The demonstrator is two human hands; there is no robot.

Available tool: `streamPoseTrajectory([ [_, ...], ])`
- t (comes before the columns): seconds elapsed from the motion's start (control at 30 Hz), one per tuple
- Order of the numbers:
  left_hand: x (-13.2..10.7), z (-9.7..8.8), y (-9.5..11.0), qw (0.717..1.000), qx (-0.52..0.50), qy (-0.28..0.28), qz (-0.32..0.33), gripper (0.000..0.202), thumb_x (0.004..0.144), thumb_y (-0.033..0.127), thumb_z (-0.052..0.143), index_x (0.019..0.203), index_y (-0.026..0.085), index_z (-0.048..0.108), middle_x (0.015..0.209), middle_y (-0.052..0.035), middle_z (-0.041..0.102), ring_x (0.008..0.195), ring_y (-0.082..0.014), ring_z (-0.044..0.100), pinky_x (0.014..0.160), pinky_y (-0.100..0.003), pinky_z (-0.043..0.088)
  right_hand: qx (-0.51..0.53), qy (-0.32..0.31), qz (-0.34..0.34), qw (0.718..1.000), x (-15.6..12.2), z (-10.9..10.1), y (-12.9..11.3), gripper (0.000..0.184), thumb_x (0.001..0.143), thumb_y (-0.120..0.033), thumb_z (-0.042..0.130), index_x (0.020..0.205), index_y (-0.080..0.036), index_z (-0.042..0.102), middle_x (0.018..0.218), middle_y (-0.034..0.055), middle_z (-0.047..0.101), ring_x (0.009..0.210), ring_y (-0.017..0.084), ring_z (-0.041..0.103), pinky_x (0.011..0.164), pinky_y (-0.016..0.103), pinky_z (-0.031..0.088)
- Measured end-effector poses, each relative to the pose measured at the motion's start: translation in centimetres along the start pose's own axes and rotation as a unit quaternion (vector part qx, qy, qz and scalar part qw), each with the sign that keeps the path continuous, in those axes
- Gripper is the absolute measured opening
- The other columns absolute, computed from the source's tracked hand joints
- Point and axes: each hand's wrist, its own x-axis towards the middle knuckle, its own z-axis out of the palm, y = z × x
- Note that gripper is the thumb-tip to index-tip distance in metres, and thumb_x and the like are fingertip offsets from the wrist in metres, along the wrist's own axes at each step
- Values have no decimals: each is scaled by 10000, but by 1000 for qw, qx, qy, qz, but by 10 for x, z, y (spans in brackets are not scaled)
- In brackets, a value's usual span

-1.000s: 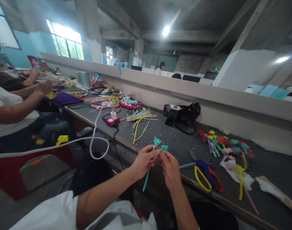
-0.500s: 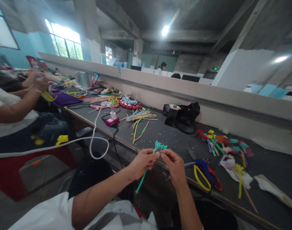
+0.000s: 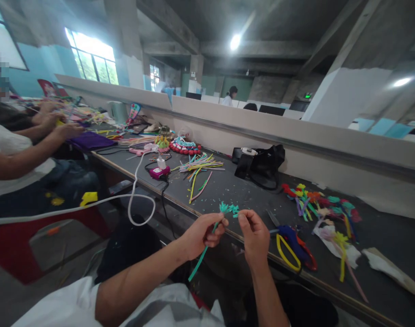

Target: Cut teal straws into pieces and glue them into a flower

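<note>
My left hand is closed around a teal fuzzy stem that looks like a pipe cleaner. The stem's long tail hangs down below the fingers. Above the thumb, a short fringed teal strip spreads sideways from the stem's top. My right hand pinches with thumb and forefinger at the far right end of this strip; the exact contact is too small to make out. Scissors with blue, yellow and red handles lie just right of my right hand, their blades partly hidden behind it.
Loose coloured stems and teal scraps lie on the dark table. A black bag stands against the low partition. Finished-looking coloured pieces lie at right. A white cable loops at left, near a co-worker's hands.
My right hand has moved slightly right, away from my left, and the fringed strip now stretches out between them. The stem's tail has swung a little left. The co-worker's hands have shifted.
</note>
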Motion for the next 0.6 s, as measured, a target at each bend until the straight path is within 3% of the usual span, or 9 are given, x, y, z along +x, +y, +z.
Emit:
streamPoseTrajectory([
  [0.23, -4, 4, 0, 1000, 1, 0, 6, 214, 857, 368, 519, 838, 159, 562, 541, 74, 348, 415, -43, 161, 403, -201, 85, -56, 7, -66, 996, -3, 2, -10, 176, 868, -353, 573, 807, -195, 623, 788, -21, 589, 756, 131, 548, 735, 255, 411],
  [0.6, -2, 7, -4, 1000, 24, 10, 12, 233, 854, 394, 538, 806, 166, 540, 513, 89, 317, 408, -41, 149, 402, -202, 73, -109, 30, -123, 986, -7, 7, -15, 162, 896, -310, 543, 797, -202, 612, 802, -9, 590, 772, 142, 550, 744, 273, 423],
])
